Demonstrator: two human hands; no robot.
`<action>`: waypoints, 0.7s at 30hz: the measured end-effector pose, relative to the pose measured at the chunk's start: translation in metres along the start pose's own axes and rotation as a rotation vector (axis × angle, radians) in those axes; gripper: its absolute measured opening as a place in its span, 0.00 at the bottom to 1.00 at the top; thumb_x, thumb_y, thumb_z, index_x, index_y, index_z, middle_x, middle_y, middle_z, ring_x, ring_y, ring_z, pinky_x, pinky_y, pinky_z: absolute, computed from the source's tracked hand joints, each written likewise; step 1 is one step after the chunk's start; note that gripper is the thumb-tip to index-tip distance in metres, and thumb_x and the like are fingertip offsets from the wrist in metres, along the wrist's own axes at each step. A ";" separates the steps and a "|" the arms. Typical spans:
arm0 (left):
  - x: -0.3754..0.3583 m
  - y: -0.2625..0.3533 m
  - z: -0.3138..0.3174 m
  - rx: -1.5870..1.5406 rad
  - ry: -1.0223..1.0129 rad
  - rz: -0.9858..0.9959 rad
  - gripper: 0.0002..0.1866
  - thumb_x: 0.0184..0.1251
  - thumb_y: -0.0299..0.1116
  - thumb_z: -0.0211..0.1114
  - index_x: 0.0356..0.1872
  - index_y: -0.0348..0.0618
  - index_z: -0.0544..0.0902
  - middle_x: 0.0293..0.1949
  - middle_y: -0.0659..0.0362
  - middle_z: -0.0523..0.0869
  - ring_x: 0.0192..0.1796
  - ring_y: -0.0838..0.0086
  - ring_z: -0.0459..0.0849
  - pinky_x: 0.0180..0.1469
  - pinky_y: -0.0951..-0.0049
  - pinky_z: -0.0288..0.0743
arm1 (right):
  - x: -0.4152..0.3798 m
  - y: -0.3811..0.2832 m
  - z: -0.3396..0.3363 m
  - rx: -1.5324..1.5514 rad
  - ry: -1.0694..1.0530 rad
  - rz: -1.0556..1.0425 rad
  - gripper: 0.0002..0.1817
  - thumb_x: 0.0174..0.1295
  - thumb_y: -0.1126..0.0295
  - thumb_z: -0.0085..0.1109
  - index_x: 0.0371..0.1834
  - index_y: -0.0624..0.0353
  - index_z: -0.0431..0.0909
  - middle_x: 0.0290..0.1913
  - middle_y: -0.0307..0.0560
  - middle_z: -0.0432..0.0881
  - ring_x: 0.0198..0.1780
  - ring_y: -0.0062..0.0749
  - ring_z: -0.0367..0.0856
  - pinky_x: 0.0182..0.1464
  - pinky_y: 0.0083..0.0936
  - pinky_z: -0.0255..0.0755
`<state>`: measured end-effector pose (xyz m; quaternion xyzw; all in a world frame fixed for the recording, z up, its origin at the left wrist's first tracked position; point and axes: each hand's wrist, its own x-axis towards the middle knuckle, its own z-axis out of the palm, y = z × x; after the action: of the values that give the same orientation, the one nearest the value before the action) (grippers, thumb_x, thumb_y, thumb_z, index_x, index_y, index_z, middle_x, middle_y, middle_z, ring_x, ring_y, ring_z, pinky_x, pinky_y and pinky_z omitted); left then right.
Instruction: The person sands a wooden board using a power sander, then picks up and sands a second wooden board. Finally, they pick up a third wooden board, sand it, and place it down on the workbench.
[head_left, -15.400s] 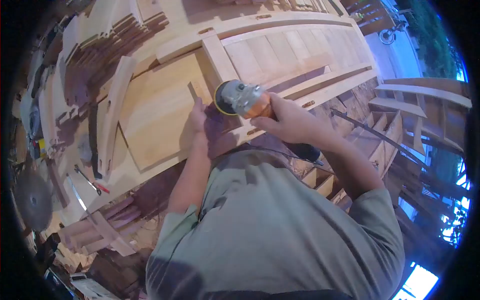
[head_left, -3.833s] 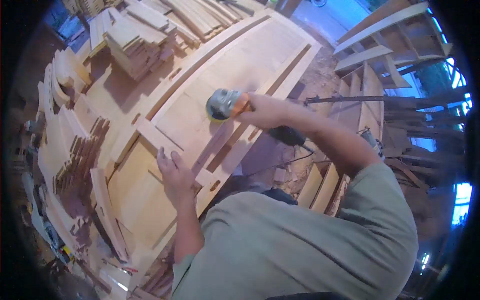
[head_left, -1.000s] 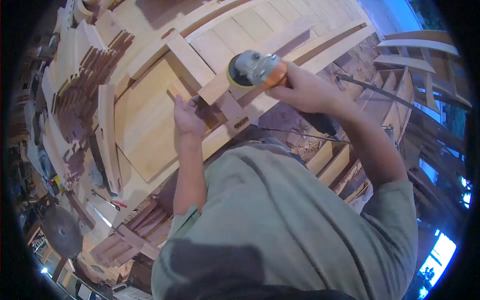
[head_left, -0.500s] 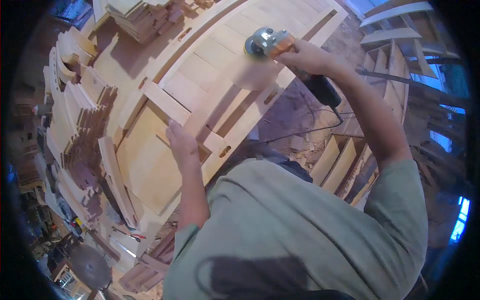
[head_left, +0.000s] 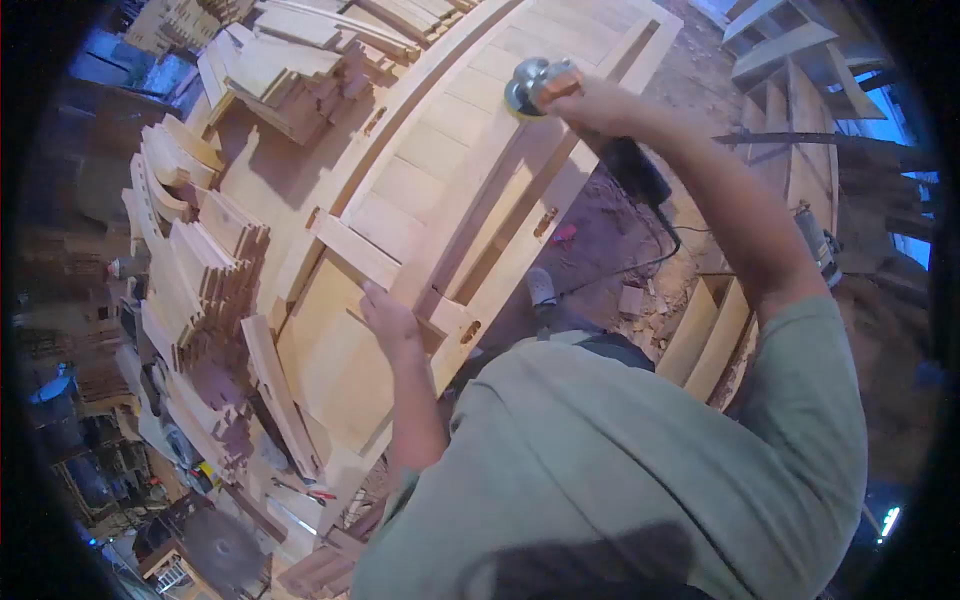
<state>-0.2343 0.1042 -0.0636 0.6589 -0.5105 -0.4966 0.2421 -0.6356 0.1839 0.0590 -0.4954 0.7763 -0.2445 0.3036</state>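
Note:
A wooden panelled frame (head_left: 410, 185) lies slantwise across the workbench. My right hand (head_left: 598, 105) is wrapped round a corded angle grinder (head_left: 538, 84), whose metal head and yellowish disc sit over the long rail in the upper part of the frame. The grinder's black body and cord trail below my wrist. My left hand (head_left: 390, 322) rests at the frame's lower cross rail (head_left: 352, 248), its fingers curled at the edge; whether they grip it is hard to tell.
Stacked wooden pieces (head_left: 290, 75) lie beyond the frame, and curved pieces (head_left: 200, 265) are piled at the left. Red-handled pliers (head_left: 305, 490) and a round saw blade (head_left: 222, 548) are at lower left. Shelf-like wooden frames (head_left: 705, 330) stand at the right.
The grinder has moved slightly along the rail, and the blur beneath its disc is gone. The view has shifted, so the bench sits further right and lower. My left hand remains by the cross rail.

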 end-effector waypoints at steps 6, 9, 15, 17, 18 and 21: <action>-0.010 0.006 0.001 -0.017 0.025 0.027 0.33 0.79 0.54 0.38 0.57 0.28 0.71 0.57 0.40 0.76 0.59 0.53 0.76 0.64 0.59 0.66 | -0.061 -0.080 0.052 0.179 -0.269 -0.098 0.17 0.62 0.61 0.61 0.49 0.61 0.81 0.37 0.52 0.85 0.41 0.32 0.85 0.45 0.32 0.77; 0.000 -0.003 0.000 -0.113 -0.034 -0.039 0.33 0.80 0.55 0.38 0.58 0.28 0.72 0.59 0.38 0.76 0.61 0.51 0.76 0.64 0.57 0.66 | -0.056 -0.079 0.083 -0.107 -0.260 -0.022 0.17 0.59 0.61 0.61 0.47 0.60 0.80 0.38 0.53 0.85 0.40 0.35 0.85 0.45 0.34 0.77; -0.001 -0.011 -0.003 0.042 0.001 0.025 0.35 0.78 0.57 0.35 0.61 0.32 0.71 0.62 0.36 0.75 0.66 0.45 0.72 0.66 0.53 0.65 | -0.038 -0.059 0.026 0.053 -0.222 -0.023 0.18 0.57 0.59 0.63 0.45 0.60 0.80 0.35 0.47 0.82 0.37 0.30 0.80 0.43 0.30 0.73; -0.017 0.014 -0.004 0.097 0.042 -0.021 0.34 0.78 0.57 0.35 0.62 0.34 0.71 0.62 0.37 0.75 0.66 0.44 0.72 0.67 0.52 0.64 | -0.033 -0.044 0.011 0.013 -0.114 0.038 0.18 0.58 0.60 0.63 0.45 0.60 0.80 0.34 0.45 0.82 0.37 0.28 0.79 0.43 0.29 0.73; -0.023 0.023 -0.005 0.181 0.057 -0.077 0.34 0.78 0.58 0.35 0.62 0.35 0.71 0.62 0.38 0.76 0.66 0.43 0.72 0.67 0.52 0.64 | -0.025 -0.032 0.004 0.011 -0.079 0.061 0.17 0.57 0.60 0.63 0.45 0.60 0.80 0.34 0.44 0.81 0.37 0.27 0.78 0.43 0.29 0.72; -0.022 0.015 -0.007 0.198 0.051 -0.020 0.35 0.77 0.59 0.35 0.62 0.37 0.71 0.62 0.39 0.77 0.65 0.42 0.72 0.68 0.52 0.62 | 0.002 0.021 -0.003 0.051 -0.004 0.040 0.16 0.57 0.60 0.63 0.44 0.60 0.81 0.34 0.40 0.80 0.37 0.25 0.77 0.43 0.27 0.72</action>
<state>-0.2343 0.1176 -0.0398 0.6970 -0.5442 -0.4292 0.1839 -0.6519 0.1903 0.0462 -0.4722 0.7790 -0.2571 0.3228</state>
